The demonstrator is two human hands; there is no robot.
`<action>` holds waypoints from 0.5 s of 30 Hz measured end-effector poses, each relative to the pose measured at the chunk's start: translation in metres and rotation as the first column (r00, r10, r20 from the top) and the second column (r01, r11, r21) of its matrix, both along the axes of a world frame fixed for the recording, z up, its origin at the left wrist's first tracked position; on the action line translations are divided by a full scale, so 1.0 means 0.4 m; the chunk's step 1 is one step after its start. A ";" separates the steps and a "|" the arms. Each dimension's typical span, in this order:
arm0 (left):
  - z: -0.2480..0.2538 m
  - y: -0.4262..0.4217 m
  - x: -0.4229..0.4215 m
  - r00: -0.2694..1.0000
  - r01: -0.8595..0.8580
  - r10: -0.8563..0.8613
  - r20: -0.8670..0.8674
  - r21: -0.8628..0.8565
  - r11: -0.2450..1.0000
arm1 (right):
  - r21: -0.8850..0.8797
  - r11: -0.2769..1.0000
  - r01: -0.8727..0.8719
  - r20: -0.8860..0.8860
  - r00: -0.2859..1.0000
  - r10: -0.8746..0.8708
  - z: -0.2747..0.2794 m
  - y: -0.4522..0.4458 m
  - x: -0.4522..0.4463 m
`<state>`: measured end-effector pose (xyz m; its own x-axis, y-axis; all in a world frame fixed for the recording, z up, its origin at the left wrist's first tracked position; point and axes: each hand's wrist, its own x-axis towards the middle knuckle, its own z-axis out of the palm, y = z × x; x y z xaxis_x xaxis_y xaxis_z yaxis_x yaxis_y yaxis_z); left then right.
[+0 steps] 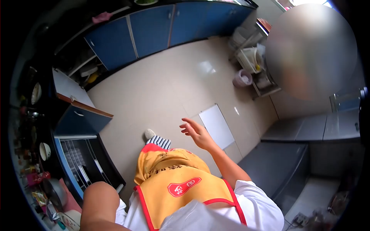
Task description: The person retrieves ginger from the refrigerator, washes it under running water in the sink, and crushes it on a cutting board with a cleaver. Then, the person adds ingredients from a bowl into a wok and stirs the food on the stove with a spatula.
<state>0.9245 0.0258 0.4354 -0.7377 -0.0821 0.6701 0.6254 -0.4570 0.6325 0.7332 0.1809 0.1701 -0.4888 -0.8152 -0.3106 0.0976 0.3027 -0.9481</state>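
My right hand (pixel 195 133) hangs in the air in front of my body, over the floor. Its fingers are loosely bent and apart, with nothing in them. My left arm (pixel 101 202) is bent upward at the lower left, and its hand lies outside the view. I wear a yellow apron (pixel 173 171) with red edging over a white shirt. Close to the camera, a pale translucent sheet (pixel 196 217) covers part of my chest; what it is I cannot tell.
Blue cabinets (pixel 150 30) line the far side. At left, an open blue cabinet door (pixel 83 119) juts out above a pulled-out drawer rack (pixel 83 161). A pink bin (pixel 243 78) stands by a shelf cart (pixel 250 59). A white panel (pixel 217 126) lies on the floor.
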 end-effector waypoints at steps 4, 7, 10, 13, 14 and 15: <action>0.009 -0.167 0.015 0.997 -0.081 0.080 -0.011 -0.025 0.996 | -0.003 0.999 -0.040 0.227 0.973 0.039 -0.011 -0.231 -0.022; 0.022 -0.267 0.023 0.987 -0.158 0.158 -0.009 -0.039 0.987 | -0.037 0.982 -0.183 0.213 0.959 0.186 0.023 -0.391 -0.013; 0.027 -0.355 0.018 0.971 -0.239 0.240 0.008 -0.034 0.970 | -0.050 0.960 -0.275 0.181 0.943 0.280 0.052 -0.515 -0.018; 0.030 -0.427 0.007 0.938 -0.346 0.346 0.027 -0.030 0.938 | -0.037 0.937 -0.348 0.183 0.919 0.348 0.042 -0.609 -0.045; 0.032 -0.456 -0.004 0.929 -0.369 0.370 0.028 -0.033 0.929 | -0.027 0.939 -0.344 0.188 0.920 0.343 0.029 -0.637 -0.056; 0.032 -0.488 -0.017 0.922 -0.384 0.386 0.028 -0.042 0.922 | -0.044 0.927 -0.373 0.199 0.906 0.374 0.008 -0.664 -0.074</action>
